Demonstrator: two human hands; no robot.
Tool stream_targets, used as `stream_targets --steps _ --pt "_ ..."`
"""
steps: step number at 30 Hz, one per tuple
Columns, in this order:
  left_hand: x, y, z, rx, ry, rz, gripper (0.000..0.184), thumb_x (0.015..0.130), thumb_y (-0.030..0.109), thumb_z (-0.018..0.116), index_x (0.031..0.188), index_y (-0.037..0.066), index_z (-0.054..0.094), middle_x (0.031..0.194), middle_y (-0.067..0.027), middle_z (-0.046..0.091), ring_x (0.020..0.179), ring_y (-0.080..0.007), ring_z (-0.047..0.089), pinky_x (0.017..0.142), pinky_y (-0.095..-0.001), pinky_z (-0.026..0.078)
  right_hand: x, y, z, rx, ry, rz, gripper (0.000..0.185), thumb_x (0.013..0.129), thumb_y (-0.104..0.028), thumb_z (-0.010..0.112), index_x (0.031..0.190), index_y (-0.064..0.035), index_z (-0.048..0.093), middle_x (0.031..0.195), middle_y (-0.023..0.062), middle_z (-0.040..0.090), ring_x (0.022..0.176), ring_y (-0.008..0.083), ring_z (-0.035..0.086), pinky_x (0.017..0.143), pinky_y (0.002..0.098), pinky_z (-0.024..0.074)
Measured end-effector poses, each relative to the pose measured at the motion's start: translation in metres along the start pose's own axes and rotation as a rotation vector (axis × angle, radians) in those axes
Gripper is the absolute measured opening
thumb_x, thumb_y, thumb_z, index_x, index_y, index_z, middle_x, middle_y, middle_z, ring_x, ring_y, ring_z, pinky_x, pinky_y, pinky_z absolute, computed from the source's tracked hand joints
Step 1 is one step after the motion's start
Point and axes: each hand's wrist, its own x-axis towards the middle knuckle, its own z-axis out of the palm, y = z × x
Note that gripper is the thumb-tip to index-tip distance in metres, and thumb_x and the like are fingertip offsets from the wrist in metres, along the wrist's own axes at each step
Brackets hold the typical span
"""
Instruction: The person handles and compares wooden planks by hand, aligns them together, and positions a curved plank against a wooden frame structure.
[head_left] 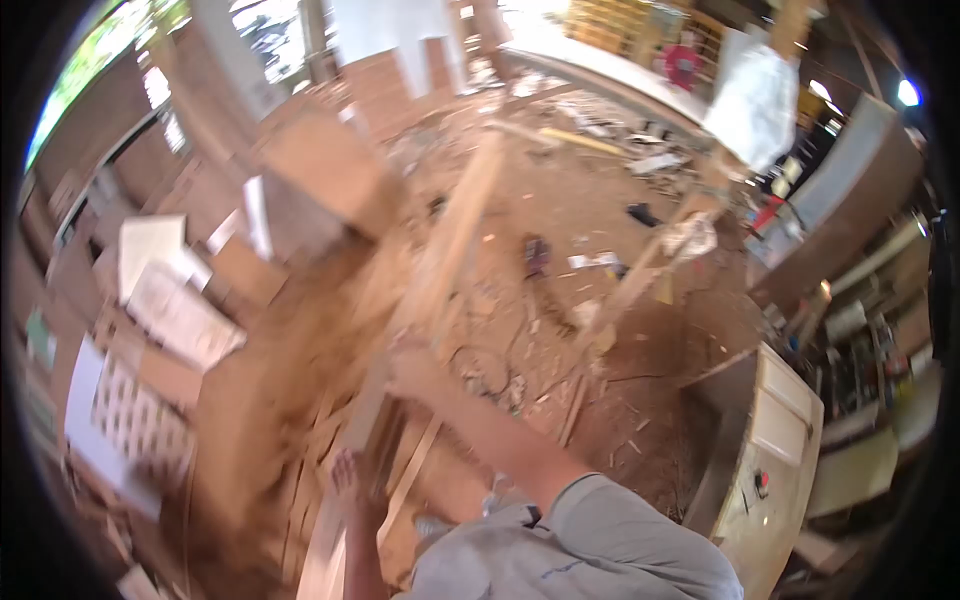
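A long wooden beam [455,235] runs from the bottom left of centre up toward the top middle. My right hand [408,358] rests on the beam near its middle, arm stretched across from the right; its fingers are blurred. Lower down, my left hand [345,478] lies against the beam's left side with its fingers stretched out and nothing held in them. The beam's lower end passes beside my left forearm.
A cabinet door panel [780,430] with small items on it is at the right. Boards and offcuts [185,315] lean at the left. Another beam [630,290] stands right of centre. Scraps and shavings [590,130] litter the dirt floor. My feet are below.
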Motion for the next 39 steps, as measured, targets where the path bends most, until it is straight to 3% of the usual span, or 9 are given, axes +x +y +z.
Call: stream_targets --steps 3,6,10,15,18,22,24,29,39 --pt "-0.037 -0.038 0.003 -0.040 0.039 -0.025 0.098 0.090 0.031 0.074 0.166 -0.010 0.027 0.173 -0.0330 0.029 0.164 -0.0490 0.023 0.135 -0.0580 0.016 -0.006 -0.032 0.052 -0.209 0.136 -0.048 0.092 0.096 -0.060 0.067 0.154 0.0093 0.052 0.164 0.0282 0.049 0.157 0.0415 0.041 0.133 0.0536 0.0253" --pt "-0.071 -0.065 -0.004 -0.020 0.031 -0.101 0.097 0.090 0.032 0.074 0.165 -0.010 0.028 0.172 -0.0337 0.029 0.164 -0.0486 0.023 0.135 -0.0591 0.015 -0.028 -0.079 0.053 -0.242 -0.039 -0.082 0.100 0.100 -0.067 0.058 0.165 0.0071 0.037 0.173 0.0274 0.035 0.166 0.0401 0.023 0.135 0.0587 0.0141" --pt "-0.113 -0.094 -0.010 -0.035 0.177 -0.229 0.102 0.086 0.035 0.080 0.164 -0.009 0.031 0.171 -0.0344 0.030 0.164 -0.0478 0.024 0.135 -0.0590 0.014 -0.049 -0.121 0.093 -0.183 -0.032 -0.249 0.097 0.102 -0.070 0.054 0.165 0.0010 0.040 0.173 0.0282 0.034 0.167 0.0416 0.019 0.135 0.0611 0.0106" --pt "-0.145 -0.111 -0.019 -0.044 0.217 -0.383 0.089 0.078 0.037 0.088 0.147 -0.003 0.049 0.151 -0.0293 0.054 0.144 -0.0451 0.048 0.123 -0.0570 0.033 -0.067 -0.167 0.088 -0.244 -0.153 -0.470 0.096 0.101 -0.077 0.051 0.168 -0.0085 0.042 0.176 0.0256 0.029 0.168 0.0414 0.014 0.134 0.0641 0.0054" --pt "-0.141 -0.115 -0.011 -0.028 0.158 -0.500 0.070 0.074 0.038 0.092 0.125 0.002 0.060 0.130 -0.0220 0.065 0.127 -0.0410 0.059 0.108 -0.0532 0.046 -0.065 -0.167 0.083 -0.178 -0.136 -0.604 0.090 0.095 -0.071 0.066 0.157 -0.0077 0.053 0.166 0.0257 0.044 0.163 0.0428 0.026 0.134 0.0649 0.0054" --pt "-0.132 -0.121 -0.010 0.051 0.228 -0.510 0.063 0.069 0.046 0.096 0.104 0.005 0.064 0.105 -0.0174 0.070 0.107 -0.0398 0.068 0.088 -0.0516 0.054 -0.038 -0.161 0.093 -0.262 -0.172 -0.646 0.079 0.078 -0.047 0.089 0.144 -0.0135 0.062 0.145 0.0174 0.060 0.152 0.0371 0.042 0.130 0.0590 0.0211" --pt "-0.132 -0.133 -0.009 0.023 0.177 -0.561 0.064 0.068 0.049 0.097 0.103 0.006 0.066 0.103 -0.0178 0.072 0.102 -0.0396 0.069 0.090 -0.0511 0.055 -0.016 -0.166 0.116 -0.294 -0.200 -0.639 0.077 0.070 -0.037 0.095 0.137 -0.0158 0.064 0.136 0.0125 0.065 0.144 0.0339 0.050 0.125 0.0558 0.0304" --pt "-0.100 -0.139 -0.060 -0.071 -0.098 -0.692 0.083 0.064 0.064 0.098 0.109 0.002 0.068 0.111 -0.0226 0.075 0.106 -0.0426 0.072 0.090 -0.0517 0.058 0.010 -0.185 0.104 -0.367 -0.270 -0.669 0.078 0.070 -0.038 0.098 0.137 -0.0172 0.063 0.135 0.0106 0.068 0.139 0.0306 0.057 0.119 0.0527 0.0383" --pt "-0.084 -0.166 -0.064 -0.140 -0.149 -0.679 0.091 0.057 0.065 0.100 0.114 0.001 0.069 0.108 -0.0266 0.076 0.106 -0.0461 0.072 0.091 -0.0518 0.056 0.038 -0.195 0.097 -0.402 -0.385 -0.713 0.087 0.071 -0.047 0.099 0.144 -0.0169 0.063 0.144 0.0097 0.068 0.142 0.0297 0.058 0.119 0.0504 0.0403"
